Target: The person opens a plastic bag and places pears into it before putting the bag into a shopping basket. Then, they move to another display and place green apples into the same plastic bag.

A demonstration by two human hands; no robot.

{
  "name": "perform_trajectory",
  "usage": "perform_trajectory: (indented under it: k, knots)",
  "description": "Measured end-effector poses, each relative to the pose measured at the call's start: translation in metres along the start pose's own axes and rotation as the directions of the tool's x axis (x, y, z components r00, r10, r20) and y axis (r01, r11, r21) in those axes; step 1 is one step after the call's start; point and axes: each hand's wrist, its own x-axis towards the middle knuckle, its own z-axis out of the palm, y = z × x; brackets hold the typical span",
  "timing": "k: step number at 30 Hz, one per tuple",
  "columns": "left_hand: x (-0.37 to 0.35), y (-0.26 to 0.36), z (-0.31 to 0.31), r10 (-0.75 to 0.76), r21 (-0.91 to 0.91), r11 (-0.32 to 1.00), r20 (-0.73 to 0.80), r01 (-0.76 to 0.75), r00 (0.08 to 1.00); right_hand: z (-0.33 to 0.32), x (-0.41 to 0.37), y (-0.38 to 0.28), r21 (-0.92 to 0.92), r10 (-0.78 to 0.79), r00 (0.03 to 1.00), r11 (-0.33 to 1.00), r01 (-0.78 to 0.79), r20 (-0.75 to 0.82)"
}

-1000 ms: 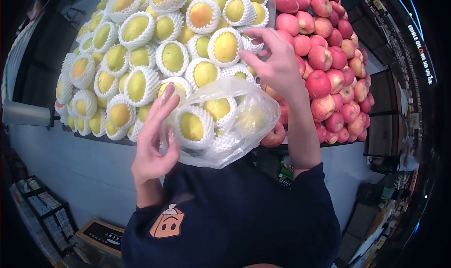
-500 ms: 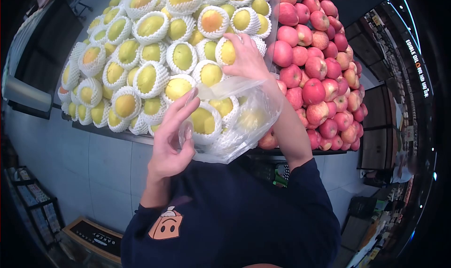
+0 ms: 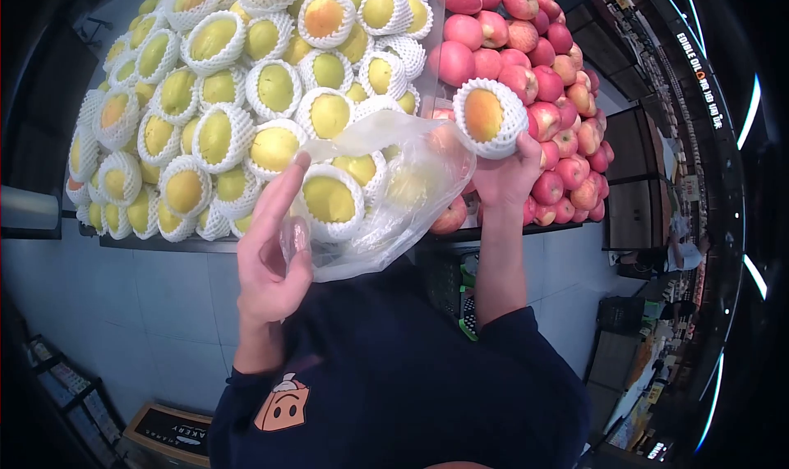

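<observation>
My left hand has its thumb and fingers curled at the rim of a clear plastic bag, holding it up with the mouth spread. Within the bag's outline shows a large yellow-green fruit in a white foam net. To the right of the bag, my right hand grips a yellow-orange fruit in its own foam net, from below and the side. This fruit is raised in front of the red apples, close to the bag's right edge.
Foam-netted yellow-green fruits fill the display on the left, and a clear divider separates them from the apples. A dark green basket is partly visible beyond my torso. Shelves stand at right, a bakery sign at lower left.
My right hand has lifted the netted fruit from the pile and brought it right, over the apples, turning the palm up. My left hand still holds the bag. The view has shifted slightly right.
</observation>
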Motion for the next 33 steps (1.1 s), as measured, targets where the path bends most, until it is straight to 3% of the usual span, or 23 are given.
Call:
perform_trajectory:
  k: [3,6,7,10,14,17,20,25,29,31,33]
  knots:
    - [-0.002,0.003,0.005,-0.081,-0.034,0.996,-0.013,0.080,0.997,-0.008,-0.024,-0.003,0.253,0.072,0.989,0.967,-0.038,-0.127]
    - [-0.002,0.004,0.012,-0.115,-0.015,0.993,-0.028,0.115,0.993,-0.034,-0.039,-0.007,0.448,0.138,0.965,0.864,-0.228,0.224]
    - [0.000,0.003,0.014,-0.098,0.017,0.995,-0.031,0.098,0.995,-0.039,-0.043,-0.005,0.522,0.166,0.973,0.822,-0.227,0.162]
    - [0.006,-0.002,0.022,0.016,0.141,0.990,-0.025,-0.012,1.000,-0.062,-0.050,-0.001,0.480,0.223,0.940,0.814,-0.326,0.259]
    - [0.008,0.002,0.034,-0.049,0.152,0.986,-0.113,0.066,0.992,-0.079,-0.054,0.001,0.507,0.227,0.915,0.775,-0.377,0.333]
    - [0.012,0.002,0.045,-0.047,0.199,0.977,-0.145,0.076,0.988,-0.064,-0.061,-0.006,0.548,0.256,0.963,0.796,-0.258,0.082]
    - [0.015,0.001,0.055,-0.041,0.267,0.960,-0.175,0.088,0.984,-0.088,-0.060,0.002,0.532,0.173,0.923,0.774,-0.344,0.345]
    - [0.018,0.004,0.070,-0.001,0.343,0.936,-0.238,0.085,0.971,-0.118,-0.054,0.007,0.432,0.234,0.790,0.733,-0.526,0.566]
    - [0.017,0.011,0.077,0.021,0.421,0.901,-0.287,0.107,0.958,-0.104,-0.054,-0.016,0.276,0.356,0.770,0.786,-0.553,0.529]
    - [0.015,0.012,0.074,0.037,0.434,0.896,-0.281,0.092,0.959,-0.088,-0.056,-0.017,0.231,0.276,0.819,0.870,-0.435,0.502]
    - [0.016,0.018,0.074,0.022,0.413,0.905,-0.289,0.104,0.957,-0.073,-0.055,-0.028,0.312,0.275,0.814,0.823,-0.474,0.512]
